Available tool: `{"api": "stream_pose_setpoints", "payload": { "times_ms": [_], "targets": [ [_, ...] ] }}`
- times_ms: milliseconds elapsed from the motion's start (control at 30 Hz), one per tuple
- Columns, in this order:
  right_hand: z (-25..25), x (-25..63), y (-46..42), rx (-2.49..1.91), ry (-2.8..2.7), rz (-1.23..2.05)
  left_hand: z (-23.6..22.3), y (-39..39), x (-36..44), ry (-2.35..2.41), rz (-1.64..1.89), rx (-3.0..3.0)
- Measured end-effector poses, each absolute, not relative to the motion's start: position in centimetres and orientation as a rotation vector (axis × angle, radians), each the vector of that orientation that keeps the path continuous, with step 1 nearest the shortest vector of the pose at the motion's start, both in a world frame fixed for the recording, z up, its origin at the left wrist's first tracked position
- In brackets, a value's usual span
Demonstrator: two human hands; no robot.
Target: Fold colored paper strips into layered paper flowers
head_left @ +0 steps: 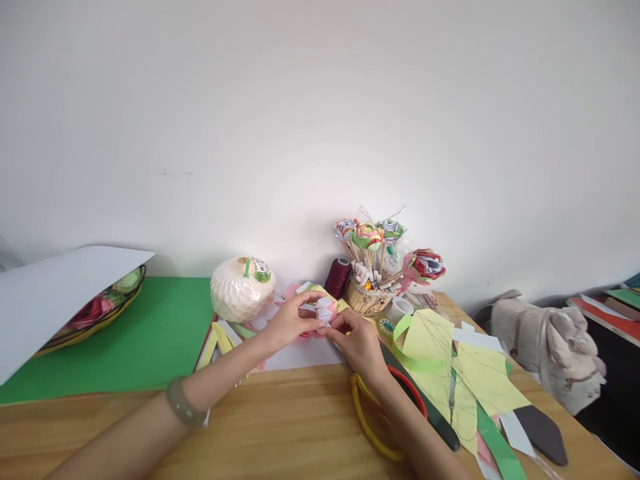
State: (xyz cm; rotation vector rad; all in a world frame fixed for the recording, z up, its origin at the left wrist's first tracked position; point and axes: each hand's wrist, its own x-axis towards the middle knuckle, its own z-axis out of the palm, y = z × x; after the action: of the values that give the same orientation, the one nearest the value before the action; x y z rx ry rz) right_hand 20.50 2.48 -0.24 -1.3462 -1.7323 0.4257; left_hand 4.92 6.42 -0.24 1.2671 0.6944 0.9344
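A small paper flower (327, 308), pale lilac and pink, is held up between my two hands over the middle of the table. My left hand (296, 316) pinches it from the left, thumb at its base and fingers curled around its side. From the lower right, the closed thumb and fingers of my right hand (356, 339) grip its base. A white sheet (300, 355) with pink paper pieces lies beneath. Scissors with red and yellow handles (361, 417) rest under my right forearm, which partly hides them.
A wrapped white coconut (240, 293) stands left of my hands, beside green card (170, 333). Behind, a basket (367, 301) holds sticks and paper flowers, with a dark red thread spool (338, 277) alongside. Yellow paper scraps (483, 377) and loose wire spread right. A bag (547, 347) sits beyond the table edge.
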Motion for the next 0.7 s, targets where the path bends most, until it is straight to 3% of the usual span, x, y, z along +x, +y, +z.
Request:
{"api": "stream_pose_setpoints", "payload": {
  "times_ms": [700],
  "targets": [
    [0.0, 20.7, 2.2, -1.348, -1.700, 0.466, -0.4, 6.0, 5.2, 0.699, 0.964, 1.164]
  ]
}}
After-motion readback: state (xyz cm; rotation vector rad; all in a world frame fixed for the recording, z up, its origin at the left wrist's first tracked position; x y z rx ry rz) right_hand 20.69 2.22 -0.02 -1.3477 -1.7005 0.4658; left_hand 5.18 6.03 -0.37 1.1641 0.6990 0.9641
